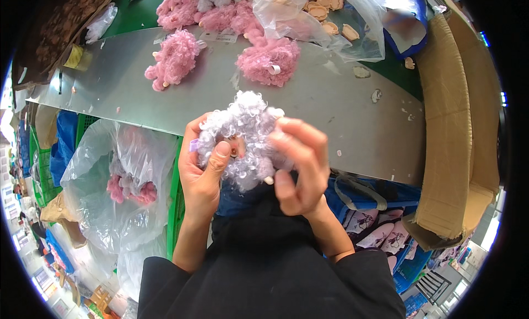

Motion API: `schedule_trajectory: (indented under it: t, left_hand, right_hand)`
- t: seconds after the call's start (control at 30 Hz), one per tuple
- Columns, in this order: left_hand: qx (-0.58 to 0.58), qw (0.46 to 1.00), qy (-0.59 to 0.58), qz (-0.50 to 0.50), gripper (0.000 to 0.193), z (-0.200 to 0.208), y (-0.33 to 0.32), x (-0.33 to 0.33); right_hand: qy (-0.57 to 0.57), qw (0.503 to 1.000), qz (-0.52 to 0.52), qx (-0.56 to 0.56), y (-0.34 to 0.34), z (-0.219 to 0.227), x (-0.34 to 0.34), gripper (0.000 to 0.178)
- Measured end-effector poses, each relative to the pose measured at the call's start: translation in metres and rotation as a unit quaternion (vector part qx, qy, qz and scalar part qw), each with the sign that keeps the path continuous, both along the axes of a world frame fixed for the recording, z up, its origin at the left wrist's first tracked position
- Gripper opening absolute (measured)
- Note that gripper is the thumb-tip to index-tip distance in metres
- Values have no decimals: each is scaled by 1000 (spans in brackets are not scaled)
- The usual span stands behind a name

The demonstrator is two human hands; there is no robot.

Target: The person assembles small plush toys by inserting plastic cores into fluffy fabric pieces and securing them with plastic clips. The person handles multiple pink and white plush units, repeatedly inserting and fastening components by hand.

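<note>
A lavender-grey plush doll (248,112) with curly fur is held up in front of my body, over the near edge of the metal table. My left hand (199,173) grips its left side, the thumb lying across the front beside a small hard face that shows through the fur. A lilac ribbon tag (194,145) sticks out by my left fingers. Curled around the doll's right side is my right hand (306,159), slightly blurred, its fingertips at the fur and its thumb by a small pale-tipped limb. What lies under those fingers is hidden.
On the metal table (341,115) lie pink curly plushes (175,59), with more piled at the back. A clear bag (352,35) holds peach-coloured face pieces (318,11). At right stands a cardboard box (443,131); at left hangs a plastic bag (118,176) of plushes. Blue crates sit below right.
</note>
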State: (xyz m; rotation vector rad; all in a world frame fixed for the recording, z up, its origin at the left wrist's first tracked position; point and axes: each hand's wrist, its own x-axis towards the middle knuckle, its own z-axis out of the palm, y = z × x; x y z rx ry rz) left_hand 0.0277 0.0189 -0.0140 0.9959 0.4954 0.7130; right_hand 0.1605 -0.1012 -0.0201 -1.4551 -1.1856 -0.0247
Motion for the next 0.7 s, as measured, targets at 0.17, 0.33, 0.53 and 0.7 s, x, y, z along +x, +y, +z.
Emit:
schedule_trajectory:
  t: [0.17, 0.33, 0.53, 0.7]
  left_hand:
    - [51, 998, 32, -14, 45, 0, -10, 4]
    - [-38, 999, -6, -30, 43, 4, -8, -1]
    - [-117, 991, -56, 18, 48, 8, 19, -62]
    - [-14, 932, 34, 362, 44, 42, 69, -183]
  right_hand:
    - [147, 984, -58, -88, 7, 3, 4, 52]
    - [181, 976, -61, -106, 16, 6, -11, 24]
    - [210, 974, -23, -81, 28, 0, -22, 16]
    - [261, 960, -49, -95, 28, -6, -6, 22]
